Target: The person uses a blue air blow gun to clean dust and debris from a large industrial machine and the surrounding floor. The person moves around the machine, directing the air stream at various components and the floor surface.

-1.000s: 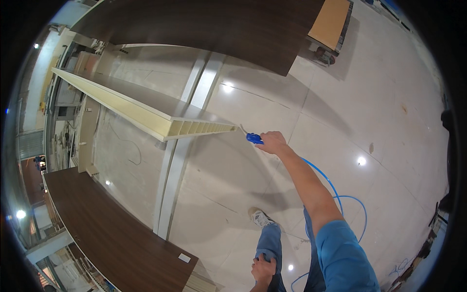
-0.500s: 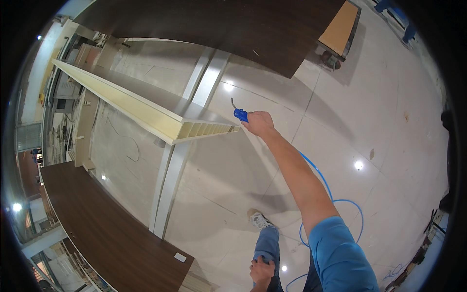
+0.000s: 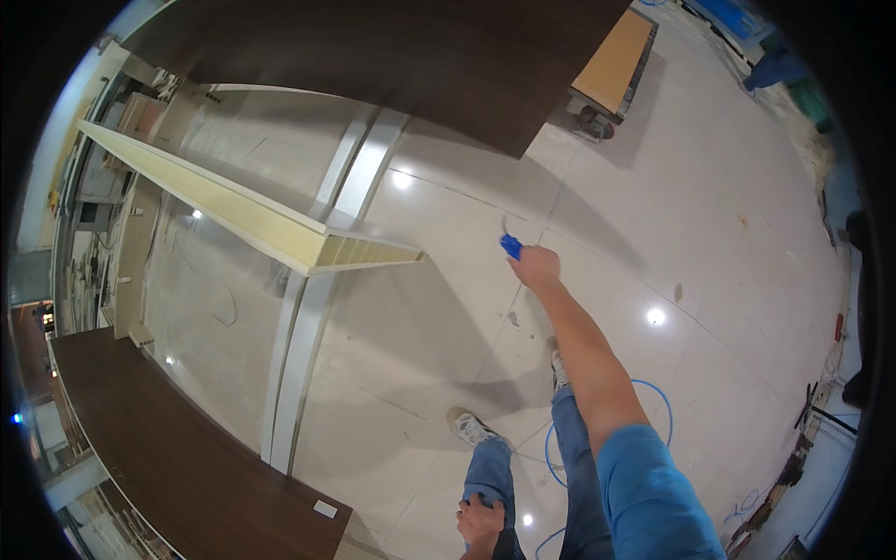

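Observation:
My right hand (image 3: 536, 268) is wrapped round a blue air blow gun (image 3: 510, 246), out over the floor at the end of my stretched arm. Its thin bent nozzle points away from me. To its left, apart from it, a long board (image 3: 224, 210) with a pale yellow edge rests across metal rails; a row of slots shows in its near end. My left hand (image 3: 481, 521) lies on the knee of my jeans, fingers spread over the cloth and nothing in them.
A blue air hose (image 3: 670, 411) loops beside my legs on the tiled floor (image 3: 597, 308). Dark brown panels stand at the top (image 3: 373, 56) and lower left (image 3: 177, 439). Metal rails (image 3: 297, 359) run between them. A wheeled trolley (image 3: 611, 65) is at the far right.
My right hand has swung right and nearer with the blow gun, away from the board's slotted end. The view has shifted, and my right foot now shows. My left hand stays on the knee.

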Tool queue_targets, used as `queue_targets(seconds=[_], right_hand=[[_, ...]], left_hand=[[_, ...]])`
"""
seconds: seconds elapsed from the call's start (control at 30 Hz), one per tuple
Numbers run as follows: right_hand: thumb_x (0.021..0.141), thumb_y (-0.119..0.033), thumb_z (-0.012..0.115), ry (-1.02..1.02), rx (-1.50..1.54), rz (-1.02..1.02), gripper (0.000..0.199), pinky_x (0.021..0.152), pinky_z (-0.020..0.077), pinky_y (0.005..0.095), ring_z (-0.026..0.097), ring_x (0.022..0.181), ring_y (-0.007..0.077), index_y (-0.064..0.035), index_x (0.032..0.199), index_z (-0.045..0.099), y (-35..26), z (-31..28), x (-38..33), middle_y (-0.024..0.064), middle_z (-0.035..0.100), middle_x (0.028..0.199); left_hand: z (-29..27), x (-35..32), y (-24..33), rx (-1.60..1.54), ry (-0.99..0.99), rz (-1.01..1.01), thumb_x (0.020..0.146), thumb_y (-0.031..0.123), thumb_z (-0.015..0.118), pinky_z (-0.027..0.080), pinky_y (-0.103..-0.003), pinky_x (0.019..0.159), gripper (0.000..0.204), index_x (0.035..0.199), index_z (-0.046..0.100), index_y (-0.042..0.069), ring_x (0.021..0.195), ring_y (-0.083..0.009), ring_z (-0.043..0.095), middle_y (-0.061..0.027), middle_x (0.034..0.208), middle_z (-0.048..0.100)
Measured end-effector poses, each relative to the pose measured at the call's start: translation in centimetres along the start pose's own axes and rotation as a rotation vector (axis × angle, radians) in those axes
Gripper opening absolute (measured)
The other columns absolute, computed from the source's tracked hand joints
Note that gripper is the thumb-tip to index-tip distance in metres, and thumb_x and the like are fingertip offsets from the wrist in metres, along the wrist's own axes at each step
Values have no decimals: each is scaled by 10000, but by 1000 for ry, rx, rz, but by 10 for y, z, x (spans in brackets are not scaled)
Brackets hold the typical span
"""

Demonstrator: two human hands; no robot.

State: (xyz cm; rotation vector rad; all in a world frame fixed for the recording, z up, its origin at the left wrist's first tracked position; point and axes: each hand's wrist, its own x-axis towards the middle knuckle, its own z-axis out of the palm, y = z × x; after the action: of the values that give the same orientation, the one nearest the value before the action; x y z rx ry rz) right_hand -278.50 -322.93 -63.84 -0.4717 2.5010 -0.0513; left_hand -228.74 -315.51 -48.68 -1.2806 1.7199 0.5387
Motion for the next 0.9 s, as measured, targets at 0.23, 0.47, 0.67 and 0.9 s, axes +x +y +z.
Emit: queue_targets(seconds=[0.23,0.47,0.67,0.9], right_hand=[[927,-529,590,154,-93,93,474,783,563,435,711,875,313,-71,965,704,123,-26,-27,128,729,928],[918,-513,602,263,-48,-98,466,769,557,458,712,871,308,-59,960,699,143,-127,-27,135,733,919],[918,-536,587,371,76,68,484,780,555,486,710,873,356,-74,936,729,227,-216,20,165,732,905],[1019,-358,507,205,265,-299,445,882,514,402,659,966,239,-16,1265,651,309,-321,5,110,709,1100]], left_hand=[[-6,7,4,48,5,15,823,444,632,528,-498,925,587,1276,614,73,1120,-408,606,-209,1229,581],[-4,27,-5,-136,-6,101,834,480,657,524,-464,922,580,1261,636,89,1119,-354,631,-194,1206,639],[-36,-10,-53,-494,122,61,910,273,636,553,-374,831,321,1145,678,57,892,-305,723,-165,1031,737],[44,-184,-57,-380,-24,70,883,447,567,511,-486,927,495,1137,678,36,1056,-393,659,-214,1088,706]])
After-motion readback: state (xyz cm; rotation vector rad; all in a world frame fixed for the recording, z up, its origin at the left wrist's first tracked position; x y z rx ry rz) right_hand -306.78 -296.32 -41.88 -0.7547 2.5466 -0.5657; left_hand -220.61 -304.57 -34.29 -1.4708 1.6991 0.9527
